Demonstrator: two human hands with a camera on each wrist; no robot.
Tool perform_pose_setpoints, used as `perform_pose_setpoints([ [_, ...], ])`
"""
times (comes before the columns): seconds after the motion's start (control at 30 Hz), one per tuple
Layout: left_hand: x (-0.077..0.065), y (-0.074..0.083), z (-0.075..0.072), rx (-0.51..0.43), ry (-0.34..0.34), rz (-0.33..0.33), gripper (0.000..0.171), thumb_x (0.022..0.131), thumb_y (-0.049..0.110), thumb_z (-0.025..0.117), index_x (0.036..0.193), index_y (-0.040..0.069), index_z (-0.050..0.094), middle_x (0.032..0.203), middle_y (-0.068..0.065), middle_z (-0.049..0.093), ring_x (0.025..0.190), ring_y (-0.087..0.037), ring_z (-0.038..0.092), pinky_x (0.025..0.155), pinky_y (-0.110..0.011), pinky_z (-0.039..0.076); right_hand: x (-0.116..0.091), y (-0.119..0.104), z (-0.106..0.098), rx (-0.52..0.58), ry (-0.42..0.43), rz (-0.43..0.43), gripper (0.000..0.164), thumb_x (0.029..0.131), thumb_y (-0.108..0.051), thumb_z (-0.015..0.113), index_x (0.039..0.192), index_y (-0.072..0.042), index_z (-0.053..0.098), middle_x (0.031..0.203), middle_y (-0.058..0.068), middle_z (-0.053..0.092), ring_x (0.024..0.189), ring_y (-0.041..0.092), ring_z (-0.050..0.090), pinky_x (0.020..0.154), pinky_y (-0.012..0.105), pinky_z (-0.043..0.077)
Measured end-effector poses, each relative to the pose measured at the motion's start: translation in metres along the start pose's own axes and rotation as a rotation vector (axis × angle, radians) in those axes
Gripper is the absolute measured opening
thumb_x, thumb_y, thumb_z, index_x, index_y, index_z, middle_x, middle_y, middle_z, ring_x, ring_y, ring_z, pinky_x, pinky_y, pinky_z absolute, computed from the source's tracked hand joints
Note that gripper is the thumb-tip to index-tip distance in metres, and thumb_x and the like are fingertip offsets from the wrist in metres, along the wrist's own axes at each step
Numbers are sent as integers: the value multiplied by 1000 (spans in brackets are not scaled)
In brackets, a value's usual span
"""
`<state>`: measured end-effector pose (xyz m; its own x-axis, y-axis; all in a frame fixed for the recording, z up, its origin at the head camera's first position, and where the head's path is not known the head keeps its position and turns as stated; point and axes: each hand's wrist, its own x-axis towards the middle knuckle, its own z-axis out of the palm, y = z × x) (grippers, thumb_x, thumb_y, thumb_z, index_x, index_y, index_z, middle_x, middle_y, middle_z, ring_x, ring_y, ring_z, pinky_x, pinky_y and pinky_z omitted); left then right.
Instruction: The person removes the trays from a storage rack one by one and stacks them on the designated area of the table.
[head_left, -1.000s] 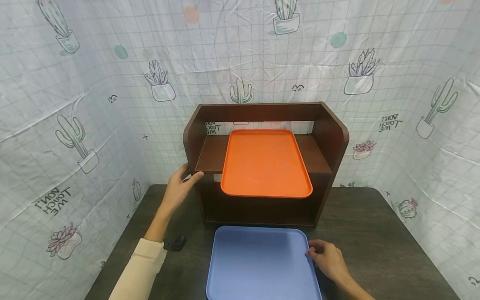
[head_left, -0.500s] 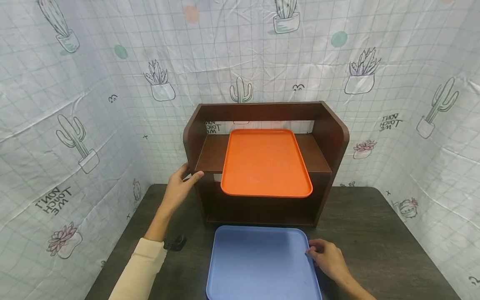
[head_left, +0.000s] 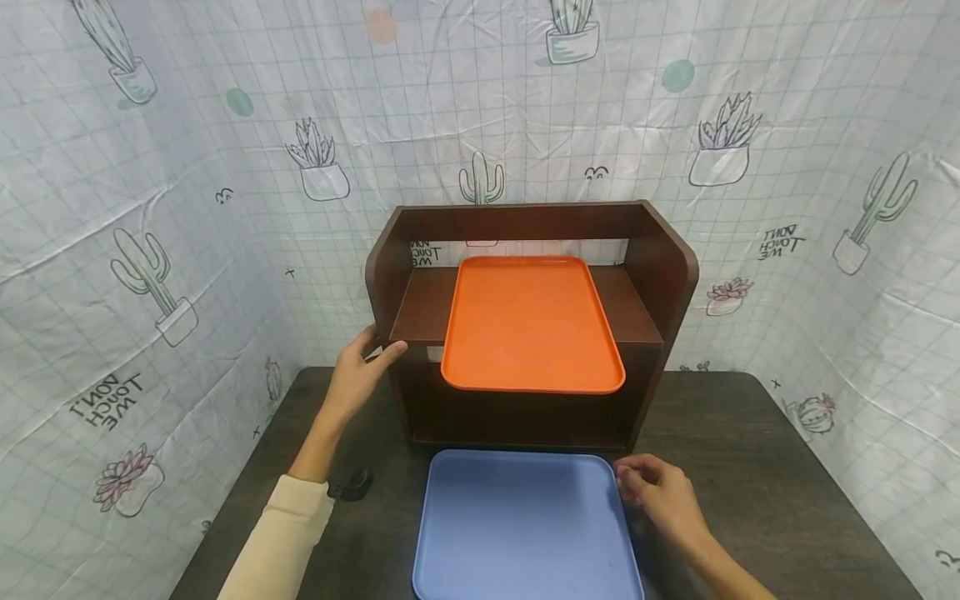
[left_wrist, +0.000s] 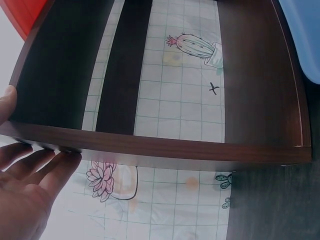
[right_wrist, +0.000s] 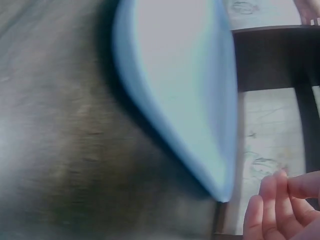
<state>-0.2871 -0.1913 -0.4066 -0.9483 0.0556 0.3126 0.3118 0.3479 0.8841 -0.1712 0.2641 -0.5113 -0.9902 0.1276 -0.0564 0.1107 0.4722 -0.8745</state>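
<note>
A dark brown two-level wooden shelf (head_left: 660, 267) stands on the table, with an orange tray (head_left: 534, 325) lying on its upper board and jutting past the front edge. My left hand (head_left: 356, 375) grips the shelf's left side panel (left_wrist: 165, 145); in the left wrist view the thumb is on one side and the fingers on the other. Flat in front of the shelf lies a blue tray (head_left: 525, 525). By its far right corner is my right hand (head_left: 663, 496), fingers loosely bent and holding nothing. The right wrist view shows these fingers (right_wrist: 270, 205) apart from the tray.
The dark wooden table (head_left: 757, 492) extends to both sides of the shelf. A white grid-patterned cloth (head_left: 525, 108) with plant drawings hangs behind and at both sides. A black wristband (head_left: 351, 485) is on the left wrist.
My right hand has come off the blue tray's right edge and moved slightly forward, towards the far corner. The left hand, shelf and both trays stay in place.
</note>
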Motion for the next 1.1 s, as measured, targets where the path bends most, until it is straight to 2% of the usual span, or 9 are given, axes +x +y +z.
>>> perform_pose_setpoints([
  [0.2,0,0,0,0,-5,4,68,102,42,73,160,15,49,162,-11,54,153,-32,48,120,-55,47,-2,-24,-10,79,-38,-22,29,109,-14,62,128,7,70,100,15,80,79,13,74,75,24,65],
  [0.43,-1,2,0,5,-1,11,69,102,43,74,159,14,50,161,-12,55,152,-34,50,119,-57,48,-4,-60,-27,175,-121,-195,34,115,-15,49,134,9,62,113,21,78,90,18,79,80,30,66],
  [0.5,-1,1,0,8,-1,11,69,102,43,74,159,13,50,161,-13,54,152,-34,49,119,-56,48,-5,-67,-31,201,-149,-245,35,115,-18,49,135,9,60,115,19,78,93,19,80,82,31,66],
  [0.67,1,0,0,11,-3,12,70,102,42,74,160,13,49,161,-13,54,152,-34,49,119,-56,48,-6,-85,-41,263,-211,-333,36,114,-21,53,138,6,57,118,2,79,102,20,80,88,29,65],
  [0.77,1,0,1,9,-1,16,69,101,42,74,159,13,50,161,-13,55,152,-34,50,119,-56,48,-4,-96,-50,381,-287,-336,34,114,-18,52,141,2,55,124,0,78,110,19,79,94,27,63],
  [0.93,1,0,0,11,-2,19,69,101,41,74,159,13,50,160,-13,55,152,-34,50,119,-57,48,1,-113,-64,680,-429,-276,28,116,-13,44,141,-4,54,134,5,75,122,19,74,105,29,59],
  [1.03,1,0,0,14,-1,19,70,101,42,74,159,12,50,160,-13,55,152,-35,50,119,-57,48,5,-121,-70,780,-469,-246,31,116,-12,41,144,-2,47,137,4,72,126,19,72,109,30,57],
  [1.1,2,0,-1,15,0,20,70,101,42,74,159,12,50,160,-14,55,151,-35,50,118,-57,48,7,-126,-71,798,-483,-232,34,116,-13,40,147,0,41,139,3,70,128,17,70,110,30,55],
])
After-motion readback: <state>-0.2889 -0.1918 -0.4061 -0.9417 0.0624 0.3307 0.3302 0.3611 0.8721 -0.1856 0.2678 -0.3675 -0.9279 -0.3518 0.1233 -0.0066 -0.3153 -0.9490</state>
